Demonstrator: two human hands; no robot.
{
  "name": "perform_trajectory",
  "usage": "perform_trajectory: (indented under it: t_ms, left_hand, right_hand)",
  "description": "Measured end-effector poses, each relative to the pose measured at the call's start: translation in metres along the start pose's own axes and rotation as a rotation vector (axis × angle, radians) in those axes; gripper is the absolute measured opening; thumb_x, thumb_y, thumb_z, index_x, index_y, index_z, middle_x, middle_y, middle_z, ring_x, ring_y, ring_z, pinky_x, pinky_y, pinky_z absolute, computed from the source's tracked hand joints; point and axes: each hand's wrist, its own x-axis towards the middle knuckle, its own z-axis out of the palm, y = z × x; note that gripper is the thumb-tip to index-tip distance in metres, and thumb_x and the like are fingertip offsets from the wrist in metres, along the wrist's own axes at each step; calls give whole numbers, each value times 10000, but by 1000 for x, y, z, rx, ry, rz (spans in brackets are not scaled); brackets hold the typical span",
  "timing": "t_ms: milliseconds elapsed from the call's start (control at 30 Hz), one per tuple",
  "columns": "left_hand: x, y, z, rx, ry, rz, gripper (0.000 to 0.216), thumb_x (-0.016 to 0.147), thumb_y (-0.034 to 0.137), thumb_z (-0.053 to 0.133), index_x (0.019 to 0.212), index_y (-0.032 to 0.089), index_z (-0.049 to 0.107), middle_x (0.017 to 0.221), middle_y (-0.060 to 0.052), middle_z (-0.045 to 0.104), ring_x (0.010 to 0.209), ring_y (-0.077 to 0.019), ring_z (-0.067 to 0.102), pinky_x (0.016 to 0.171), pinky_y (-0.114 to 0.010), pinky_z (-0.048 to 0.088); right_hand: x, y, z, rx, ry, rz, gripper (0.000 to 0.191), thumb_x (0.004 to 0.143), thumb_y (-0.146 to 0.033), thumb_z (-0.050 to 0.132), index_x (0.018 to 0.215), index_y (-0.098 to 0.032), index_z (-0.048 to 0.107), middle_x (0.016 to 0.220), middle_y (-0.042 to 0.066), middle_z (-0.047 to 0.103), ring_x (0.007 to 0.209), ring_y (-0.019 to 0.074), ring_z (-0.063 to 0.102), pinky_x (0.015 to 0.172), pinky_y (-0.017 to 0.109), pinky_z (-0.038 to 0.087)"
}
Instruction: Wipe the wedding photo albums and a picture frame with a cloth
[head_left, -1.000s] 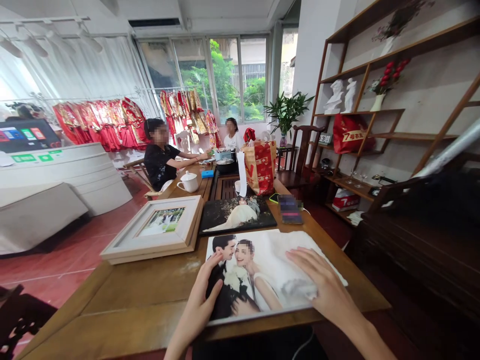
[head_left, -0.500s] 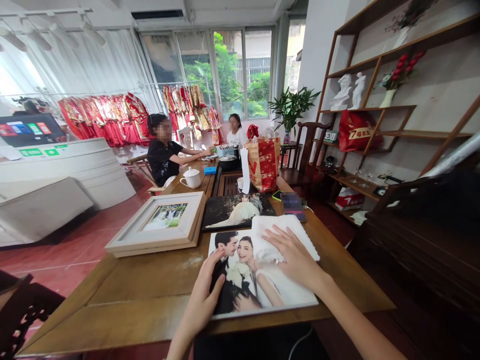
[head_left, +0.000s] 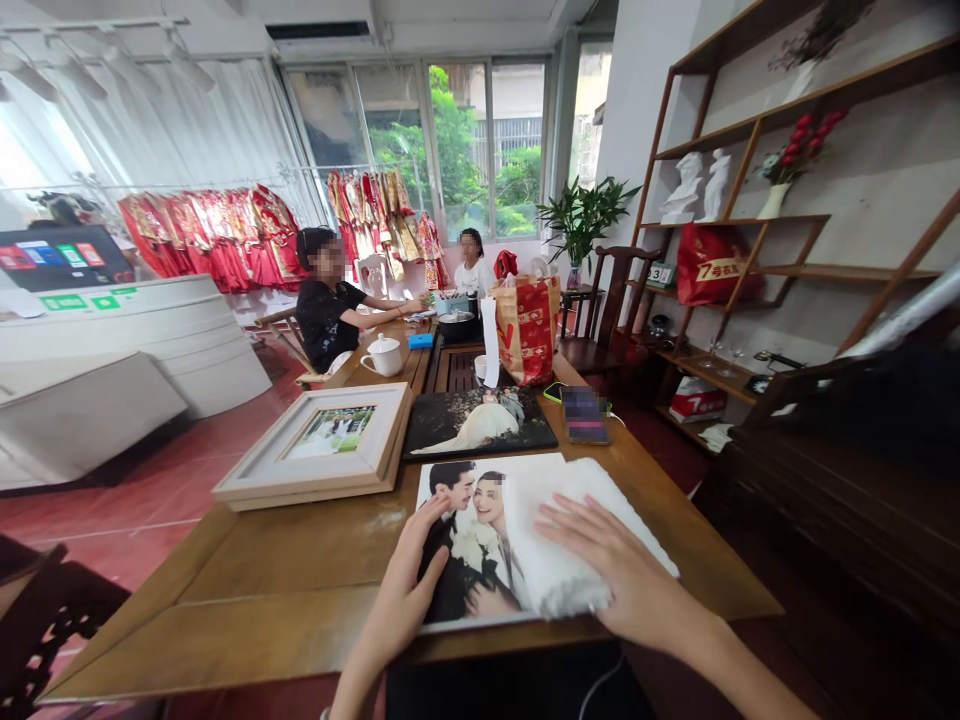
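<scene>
- Brown wooden table (head_left: 262,600): glossy, plank-built, with visible joint lines.
- Photo panel (head_left: 484,570): lies flat near the table's front edge, printed heads toward the far side, bouquet nearer. Smooth, thin, straight-edged. Unable to tell direction of long axis, with right end covered.
- White cloth (head_left: 555,577): covers the panel's right part. Soft, fluffy, folded, with rounded near fold; right edge slanting from far left to near right.
- Left hand (head_left: 412,565): rests along the panel's left edge, fingers extended forward, thumb apart.
- Right hand (head_left: 619,570): lies palm down on the cloth, fingers spread, pointing far left.
- Framed picture (head_left: 315,482): pale wood, rectangular, wide white mat; left of the panel, apart.
- Dark photo print (head_left: 480,420): just beyond the panel, long axis left to right.
- Lidded mug (head_left: 385,357): white, rounded, farther back.
</scene>
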Motion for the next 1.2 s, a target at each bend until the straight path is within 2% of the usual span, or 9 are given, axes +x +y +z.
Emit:
perform_trajectory:
  t_ms: [167, 300, 400, 533, 700, 800, 1000, 1100, 1200]
  left_hand:
    - [-1, 3, -1, -4, 5, 1, 425, 945, 257, 436, 1369, 296, 448, 1490, -44, 402, 1402, -245, 306, 1174, -468, 187]
    - [-1, 3, -1, -18, 23, 9, 420, 938, 257, 456, 1356, 296, 467, 1478, -47, 421, 1392, -251, 325, 1172, -471, 196]
    - [-1, 2, 0, -17, 28, 12, 423, 937, 251, 455, 1357, 296, 464, 1484, -45, 412, 1393, -247, 323, 1173, -471, 191]
    - [-1, 0, 1, -25, 41, 3, 412, 932, 256, 467, 1341, 294, 488, 1474, -48, 430, 1390, -256, 331, 1171, -475, 198]
    - [-1, 0, 1, -19, 36, 5, 397, 935, 268, 462, 1328, 293, 509, 1473, -46, 434, 1394, -260, 325, 1172, -476, 195]
    - [-2, 0, 0, -15, 27, -2, 402, 938, 269, 455, 1337, 294, 496, 1482, -47, 421, 1400, -253, 314, 1172, -474, 190]
    - [-2, 2, -2, -34, 25, -7, 409, 930, 275, 474, 1339, 293, 497, 1478, -51, 426, 1395, -257, 324, 1170, -471, 197]
    - [-2, 2, -2, -45, 35, -6, 405, 923, 272, 489, 1327, 290, 508, 1475, -51, 431, 1393, -254, 329, 1171, -465, 197]
    - [-2, 0, -1, -77, 55, -21, 407, 915, 290, 506, 1322, 280, 506, 1473, -51, 434, 1382, -254, 349, 1170, -456, 204]
  right_hand:
    - [67, 21, -3, -33, 44, 146, 753, 639, -61, 521, 1378, -193, 469, 1447, 64, 444, 1379, 245, 307, 1142, 493, 178]
    - [86, 10, -1, -41, 61, 157, 721, 647, -64, 515, 1357, -189, 496, 1439, 79, 455, 1373, 277, 311, 1128, 540, 167]
    - [63, -11, 8, -37, 26, 113, 727, 651, -104, 546, 1366, -219, 489, 1452, 61, 439, 1381, 290, 293, 1135, 556, 133]
    - [7, -36, 16, 3, -35, -50, 734, 718, -162, 581, 1421, -281, 405, 1492, 27, 372, 1399, 298, 251, 1150, 553, 93]
    - [-28, -38, 10, 89, -88, -128, 671, 798, -323, 631, 1426, -302, 395, 1471, 40, 404, 1376, 305, 305, 1148, 528, 170]
    - [-10, -24, 4, 77, -42, -24, 643, 780, -211, 590, 1399, -295, 439, 1463, 36, 419, 1379, 265, 309, 1151, 513, 168]
    - [66, -3, 0, -37, 7, 156, 646, 728, -183, 561, 1369, -226, 488, 1459, 77, 428, 1375, 281, 308, 1130, 527, 181]
    - [85, -16, 11, -62, 29, 173, 675, 703, -168, 567, 1370, -229, 486, 1486, 98, 384, 1393, 317, 248, 1125, 563, 116]
    - [75, -43, 27, -43, -18, 81, 755, 664, -167, 602, 1395, -271, 445, 1509, 82, 347, 1408, 314, 198, 1132, 560, 60]
